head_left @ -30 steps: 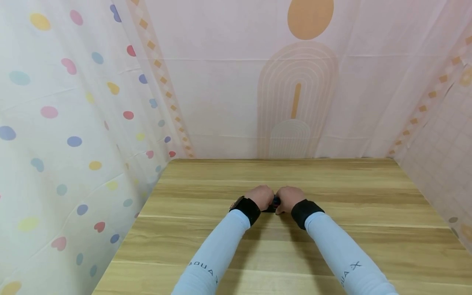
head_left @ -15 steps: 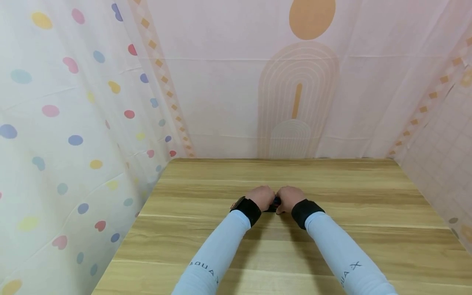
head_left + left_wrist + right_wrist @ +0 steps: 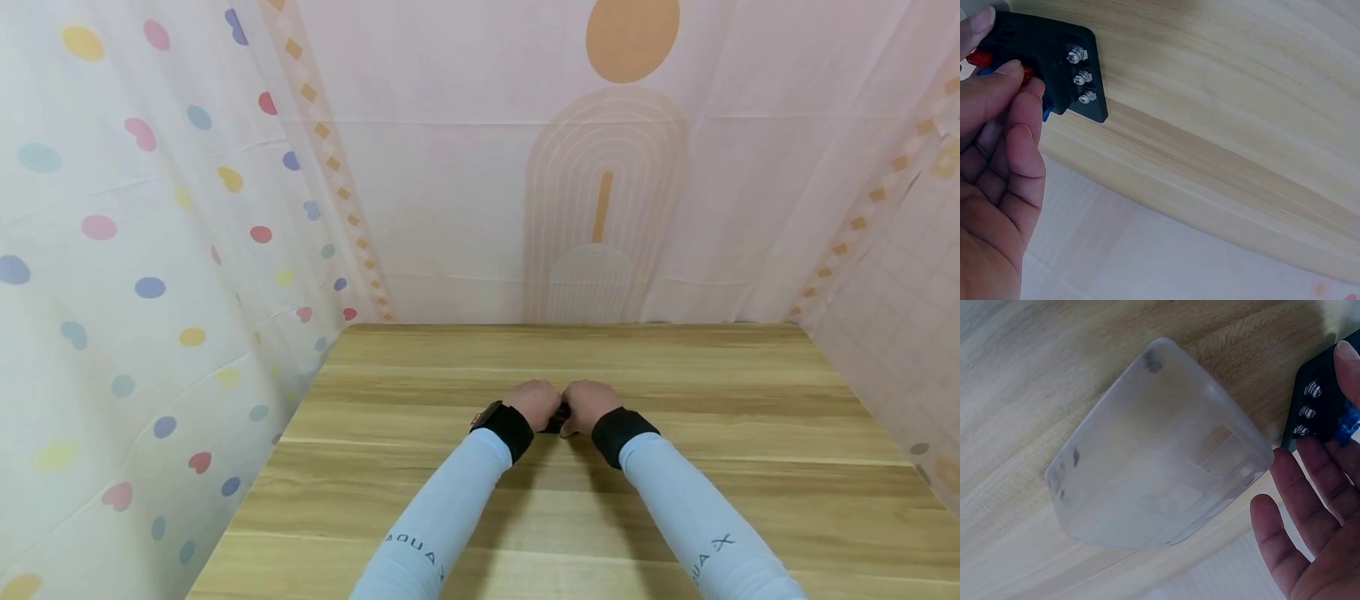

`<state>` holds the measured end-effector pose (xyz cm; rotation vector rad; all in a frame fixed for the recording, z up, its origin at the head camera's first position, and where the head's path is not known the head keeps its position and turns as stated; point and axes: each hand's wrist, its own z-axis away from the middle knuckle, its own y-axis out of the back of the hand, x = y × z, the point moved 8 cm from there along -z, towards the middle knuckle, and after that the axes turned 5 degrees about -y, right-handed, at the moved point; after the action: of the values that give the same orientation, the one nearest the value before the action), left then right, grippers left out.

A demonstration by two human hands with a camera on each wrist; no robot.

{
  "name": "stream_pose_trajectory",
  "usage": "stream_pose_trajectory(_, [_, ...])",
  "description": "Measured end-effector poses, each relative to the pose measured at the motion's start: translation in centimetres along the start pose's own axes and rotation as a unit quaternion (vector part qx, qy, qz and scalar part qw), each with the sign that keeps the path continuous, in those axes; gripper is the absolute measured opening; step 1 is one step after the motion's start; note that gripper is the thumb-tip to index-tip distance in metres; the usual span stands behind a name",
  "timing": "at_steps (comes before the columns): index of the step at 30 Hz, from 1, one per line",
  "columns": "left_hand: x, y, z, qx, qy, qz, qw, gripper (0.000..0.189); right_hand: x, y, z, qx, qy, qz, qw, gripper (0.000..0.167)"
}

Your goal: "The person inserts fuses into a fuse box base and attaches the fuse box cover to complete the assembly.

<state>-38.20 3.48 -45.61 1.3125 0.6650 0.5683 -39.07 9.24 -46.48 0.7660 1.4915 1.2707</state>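
Both hands meet at a small black device (image 3: pixel 553 422) on the wooden table. In the left wrist view it is a black plate-backed block (image 3: pixel 1054 47) with several silver screws (image 3: pixel 1080 77) along one edge and red and blue parts. Thumb and index finger of my left hand (image 3: pixel 534 404) pinch a small red piece (image 3: pixel 1027 75) on it. My right hand (image 3: pixel 591 406) holds the device's other end, its thumb (image 3: pixel 1349 369) against the black body and fingers curled near the blue part (image 3: pixel 1349 422). The device's middle is partly hidden by fingers.
A translucent plastic piece (image 3: pixel 1160 456) with rounded corners appears beside the right hand in the right wrist view. The wooden table (image 3: pixel 420 350) ends at a patterned curtain (image 3: pixel 450 208) behind; a dotted curtain (image 3: pixel 165 333) hangs at the left.
My left hand has shifted very slightly to the right, toward the right hand. The right hand and the device stay nearly in place.
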Motion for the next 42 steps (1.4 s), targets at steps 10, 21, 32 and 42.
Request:
stream_pose_trajectory(10, [0.1, 0.3, 0.4, 0.015, 0.007, 0.0, 0.9999, 0.017, 0.2, -0.3, -0.1, 0.002, 0.003, -0.005, 1.0, 0.021])
stream_pose_trajectory(21, [-0.6, -0.2, 0.8, 0.023, 0.012, 0.06, 0.9979, 0.026, 0.1, -0.3, 0.2, -0.003, 0.006, -0.004, 1.0, 0.022])
stream_pose_trajectory(32, [-1.2, 0.3, 1.0, 0.05, -0.007, 0.07, 0.9963, 0.023, 0.1, -0.3, 0.0, -0.012, 0.01, -0.001, 0.9999, 0.022])
stream_pose_trajectory(42, [-2.9, 0.6, 1.4, 0.036, 0.03, 0.091, 0.9948, 0.028, 0.6, -0.7, -0.3, -0.016, 0.001, 0.028, 0.9995, 0.028])
